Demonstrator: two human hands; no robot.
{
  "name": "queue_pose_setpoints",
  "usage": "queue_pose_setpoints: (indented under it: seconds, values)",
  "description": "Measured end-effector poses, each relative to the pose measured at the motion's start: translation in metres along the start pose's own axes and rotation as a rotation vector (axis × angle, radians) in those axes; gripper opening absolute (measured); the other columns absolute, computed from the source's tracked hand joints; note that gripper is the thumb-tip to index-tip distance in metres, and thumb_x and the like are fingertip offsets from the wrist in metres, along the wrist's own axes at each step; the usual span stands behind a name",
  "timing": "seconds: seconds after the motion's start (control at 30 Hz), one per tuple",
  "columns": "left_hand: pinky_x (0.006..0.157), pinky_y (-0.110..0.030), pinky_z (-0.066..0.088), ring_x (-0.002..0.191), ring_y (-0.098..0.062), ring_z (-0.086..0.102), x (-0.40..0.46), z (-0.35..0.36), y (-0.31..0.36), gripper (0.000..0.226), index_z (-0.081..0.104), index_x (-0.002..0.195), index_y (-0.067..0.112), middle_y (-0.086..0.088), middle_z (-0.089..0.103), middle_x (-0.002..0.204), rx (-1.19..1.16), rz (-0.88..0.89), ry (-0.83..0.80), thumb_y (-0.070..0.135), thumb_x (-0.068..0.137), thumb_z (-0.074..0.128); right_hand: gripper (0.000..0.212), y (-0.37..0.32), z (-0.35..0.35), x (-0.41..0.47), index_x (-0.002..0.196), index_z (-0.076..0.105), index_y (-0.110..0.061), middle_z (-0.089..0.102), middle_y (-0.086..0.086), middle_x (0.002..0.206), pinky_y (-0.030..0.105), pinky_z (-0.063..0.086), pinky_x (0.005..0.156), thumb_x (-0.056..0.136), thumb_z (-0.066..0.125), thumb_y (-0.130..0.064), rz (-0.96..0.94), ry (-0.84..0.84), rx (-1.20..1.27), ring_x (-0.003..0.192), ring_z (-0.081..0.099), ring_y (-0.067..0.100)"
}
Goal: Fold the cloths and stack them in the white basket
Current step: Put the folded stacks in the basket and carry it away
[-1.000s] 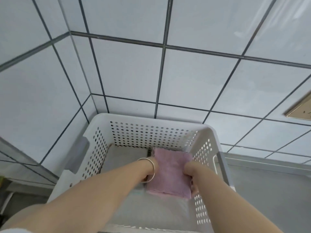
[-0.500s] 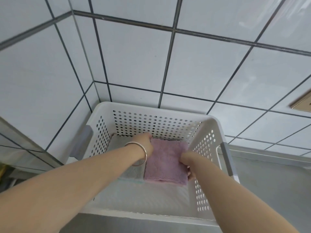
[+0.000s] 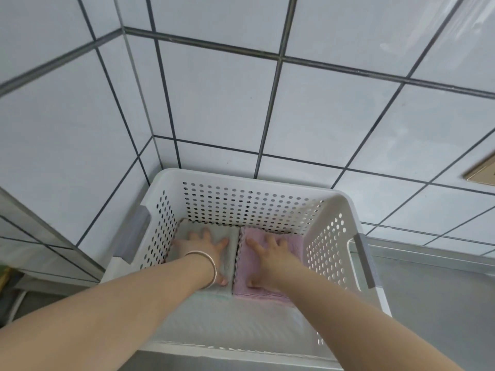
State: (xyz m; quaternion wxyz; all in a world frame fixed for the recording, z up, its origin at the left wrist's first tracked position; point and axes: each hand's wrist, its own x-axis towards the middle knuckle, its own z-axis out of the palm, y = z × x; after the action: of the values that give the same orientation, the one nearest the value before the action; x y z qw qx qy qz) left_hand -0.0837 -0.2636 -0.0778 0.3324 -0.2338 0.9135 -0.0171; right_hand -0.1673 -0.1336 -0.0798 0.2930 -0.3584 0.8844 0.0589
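**A:** What differs from half a second earlier?

**B:** Both hands are now flat. The right hand [image 3: 270,259] was pinching the right edge of the pink cloth [image 3: 267,263]; now it lies palm down on top of it, fingers straight and spread apart. The left hand [image 3: 205,250] was raised near the back wall of the basket; now it presses flat on the pale grey-green cloth [image 3: 230,253], fingers also splayed. The pink cloth has come down level beside the grey-green one.

**A:** Where are the cloths?

**B:** Inside the white basket [image 3: 257,183], lower centre of the frame, against its far wall. The grey-green one sits left, the pink one right, their inner edges touching or nearly so.

**A:** Textures and shapes?

**B:** Both cloths look like soft, fuzzy towelling folded into thick rectangles, with small wavy scalloped edges showing along the seam between them. The basket is smooth, hard plastic, rectangular with rounded corners, its walls punched with rows of round holes. A grey handle [image 3: 135,234] sits on its left rim. A thin, shiny metal bangle [image 3: 206,263] circles the left wrist.

**A:** The surroundings?

**B:** Glossy pale tiled walls [image 3: 214,103] with dark grout lines meet in a corner at upper left. A matte grey counter [image 3: 434,303] fills the lower right.
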Motion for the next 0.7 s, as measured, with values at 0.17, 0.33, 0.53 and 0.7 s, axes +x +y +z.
queue_pose_setpoints:
  seconds: [0.17, 0.33, 0.53, 0.7]
  values:
    - [0.107, -0.055, 0.03, 0.14, -0.045, -0.003, 0.015, 0.017, 0.002, 0.1, -0.014, 0.143, 0.038, -0.012, -0.016, 0.154, -0.063, 0.005, -0.038, 0.064, 0.076, 0.054, 0.101, 0.001, 0.012, 0.011, 0.145, -0.005, -0.04, -0.001, 0.006, 0.154, 0.062, 0.034, 0.101, 0.072, 0.064, -0.053, 0.018, -0.033, -0.063, 0.138, 0.004, 0.039]
    - [0.108, -0.058, 0.028, 0.139, -0.048, -0.006, 0.024, 0.019, 0.003, 0.103, -0.017, 0.142, 0.04, -0.013, -0.019, 0.153, -0.064, 0.014, -0.087, 0.064, 0.074, 0.057, 0.095, -0.006, 0.015, 0.013, 0.144, -0.004, -0.042, -0.006, 0.007, 0.153, 0.068, 0.034, 0.096, 0.077, 0.061, -0.051, 0.033, -0.042, -0.111, 0.138, 0.0, 0.037]
    - [0.103, -0.045, 0.04, 0.126, -0.033, 0.038, 0.01, -0.014, -0.001, 0.077, 0.016, 0.146, 0.029, -0.013, 0.027, 0.147, -0.106, 0.074, -0.053, 0.052, 0.082, 0.053, 0.079, -0.011, -0.007, 0.007, 0.147, 0.011, -0.028, 0.017, 0.015, 0.149, 0.052, 0.039, 0.101, 0.084, 0.057, -0.034, -0.001, -0.083, -0.156, 0.134, 0.023, 0.038]
    - [0.106, -0.04, 0.038, 0.126, -0.024, 0.045, -0.043, -0.062, -0.025, 0.059, 0.037, 0.138, 0.024, -0.003, 0.043, 0.143, -0.479, 0.132, 0.248, 0.05, 0.086, 0.049, 0.045, -0.01, -0.056, -0.029, 0.133, 0.045, -0.027, 0.052, -0.001, 0.134, 0.041, 0.044, 0.101, 0.09, 0.05, -0.037, -0.116, 0.116, 0.085, 0.12, 0.05, 0.021]
